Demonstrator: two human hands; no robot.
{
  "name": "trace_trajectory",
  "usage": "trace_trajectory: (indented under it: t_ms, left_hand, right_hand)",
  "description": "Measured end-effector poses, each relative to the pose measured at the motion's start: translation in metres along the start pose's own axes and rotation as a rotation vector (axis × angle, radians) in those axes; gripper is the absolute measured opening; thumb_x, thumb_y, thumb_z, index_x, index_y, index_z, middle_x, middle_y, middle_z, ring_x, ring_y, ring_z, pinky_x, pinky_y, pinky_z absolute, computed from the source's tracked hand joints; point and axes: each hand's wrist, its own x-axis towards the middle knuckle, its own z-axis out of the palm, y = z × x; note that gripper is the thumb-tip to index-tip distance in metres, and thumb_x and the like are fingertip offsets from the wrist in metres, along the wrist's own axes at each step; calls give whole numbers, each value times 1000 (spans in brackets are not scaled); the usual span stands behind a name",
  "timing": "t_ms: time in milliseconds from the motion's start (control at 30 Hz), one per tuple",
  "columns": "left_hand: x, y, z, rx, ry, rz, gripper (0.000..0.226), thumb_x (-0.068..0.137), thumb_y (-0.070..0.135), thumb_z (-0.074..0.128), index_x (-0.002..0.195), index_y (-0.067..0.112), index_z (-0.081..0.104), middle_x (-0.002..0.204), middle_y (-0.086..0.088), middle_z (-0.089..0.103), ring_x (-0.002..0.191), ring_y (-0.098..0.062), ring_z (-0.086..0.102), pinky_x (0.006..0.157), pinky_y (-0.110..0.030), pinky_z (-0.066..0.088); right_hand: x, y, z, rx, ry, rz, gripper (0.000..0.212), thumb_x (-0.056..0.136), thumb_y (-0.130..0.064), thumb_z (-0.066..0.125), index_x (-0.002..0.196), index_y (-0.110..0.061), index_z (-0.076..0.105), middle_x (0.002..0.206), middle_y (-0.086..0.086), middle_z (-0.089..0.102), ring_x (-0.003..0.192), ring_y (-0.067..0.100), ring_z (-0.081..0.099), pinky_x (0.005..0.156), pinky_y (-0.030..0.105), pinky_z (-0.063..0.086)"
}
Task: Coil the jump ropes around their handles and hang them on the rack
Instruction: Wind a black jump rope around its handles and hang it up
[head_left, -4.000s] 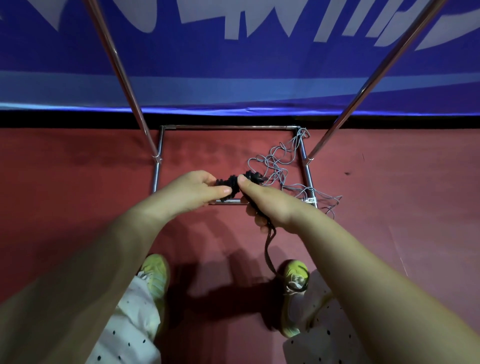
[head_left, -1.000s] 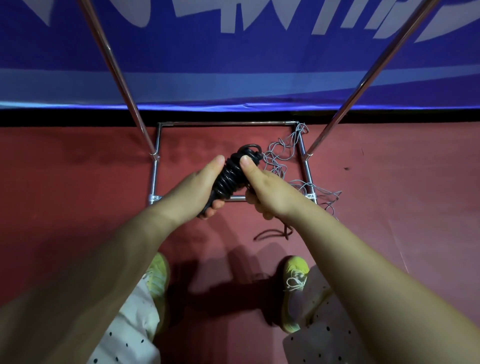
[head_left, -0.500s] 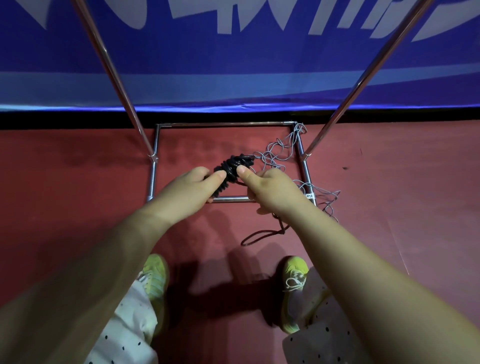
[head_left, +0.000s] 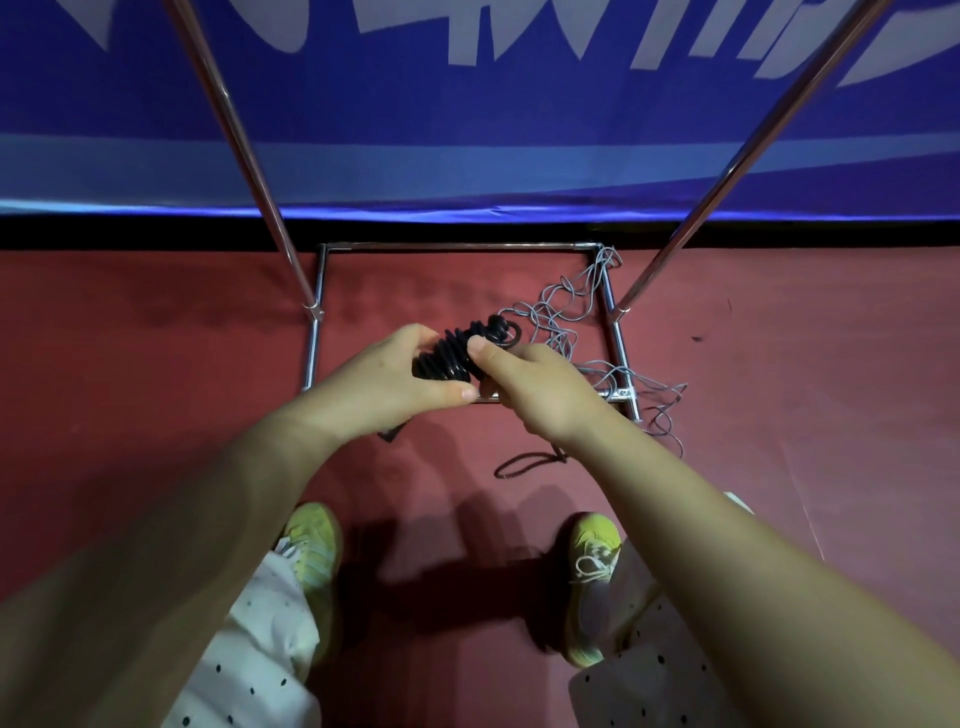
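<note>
a red floor (head_left: 156, 364) is seen below a blue banner (head_left: 467, 130), with the rack (head_left: 317, 312) standing on it. the black jump rope (head_left: 452, 353), coiled on its handles, is gripped above the rack base by the left hand (head_left: 379, 384) and pinched by the right hand (head_left: 540, 389). a grey jump rope (head_left: 571, 322) is left tangled on the floor beside it.

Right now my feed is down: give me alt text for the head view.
Both hands, left hand and right hand, grip a black jump rope coiled around its handles, its loose end trailing below. Beyond, a tangled grey jump rope lies across the metal rack's base on the red floor.
</note>
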Motion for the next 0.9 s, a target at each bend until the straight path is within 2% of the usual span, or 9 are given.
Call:
trace_trajectory:
  t_ms: [100, 167, 233, 300, 433, 533, 633, 767, 900]
  left_hand:
    - [-5, 11, 1, -373, -131, -12, 34, 80, 42, 63, 100, 16, 58, 80, -1, 68, 67, -12, 66, 60, -22, 51]
    - [-8, 17, -3, -663, -230, -77, 29, 95, 32, 43, 97, 8, 58, 71, -4, 70, 56, -15, 67, 50, -23, 52]
    - [-11, 19, -9, -727, -350, -147, 50, 97, 43, 25, 100, 6, 59, 74, -9, 71, 57, -21, 68, 48, -25, 52]
    - [-12, 15, -11, -686, -475, -237, 74, 82, 64, 24, 98, 2, 61, 81, -21, 70, 55, -28, 66, 47, -26, 52]
    - [-9, 8, -9, -719, -608, -307, 86, 71, 73, 26, 75, -2, 68, 57, -19, 59, 36, -22, 50, 42, -23, 41]
    - [-5, 7, -8, -763, -536, -279, 79, 79, 70, 25, 73, 0, 62, 49, -10, 47, 32, -17, 37, 43, -21, 30]
    - [-3, 10, -2, -696, -380, -241, 78, 90, 66, 16, 75, 1, 57, 49, -9, 47, 33, -16, 37, 43, -22, 29]
    - [-1, 13, 4, -694, -201, -184, 73, 95, 59, 17, 76, 1, 56, 47, -9, 50, 32, -16, 40, 40, -21, 32]
    - [3, 11, 8, -643, -106, -177, 73, 95, 62, 19, 76, 4, 58, 50, -9, 52, 36, -18, 40, 44, -23, 32]
  right_hand:
    - [1, 1, -1, 51, 7, -55, 48, 99, -38, 47, 53, -25, 52, 36, -20, 41, 37, -2, 39, 53, 23, 27]
    - [-1, 2, -2, 66, -15, -112, 37, 100, -28, 46, 63, -26, 50, 41, -23, 46, 43, -6, 44, 55, 20, 29]
    - [-4, 4, -3, 86, -47, -163, 33, 100, -18, 45, 70, -28, 53, 49, -28, 52, 53, -11, 49, 60, 14, 33]
    - [-7, 3, -3, 106, -89, -190, 33, 100, -14, 45, 72, -31, 49, 50, -30, 52, 55, -13, 50, 60, 11, 33]
    - [-10, -1, -1, 155, -166, -246, 18, 93, -27, 42, 79, -28, 53, 57, -26, 58, 60, -11, 52, 59, 5, 36]
    - [-9, -3, -5, 127, -176, -193, 30, 105, -28, 36, 82, -20, 54, 47, -19, 49, 47, -5, 47, 56, 10, 39]
    - [-5, 0, -6, -8, -175, -23, 45, 100, -49, 34, 84, -13, 57, 56, -8, 43, 44, 3, 40, 59, 35, 51]
    - [0, 5, -4, -22, -52, 31, 55, 95, -56, 41, 64, -13, 53, 53, 2, 47, 48, 18, 48, 57, 34, 49]
    - [1, 6, -1, -101, 110, -3, 57, 93, -57, 46, 56, -14, 41, 56, 18, 61, 62, 35, 63, 67, 39, 52]
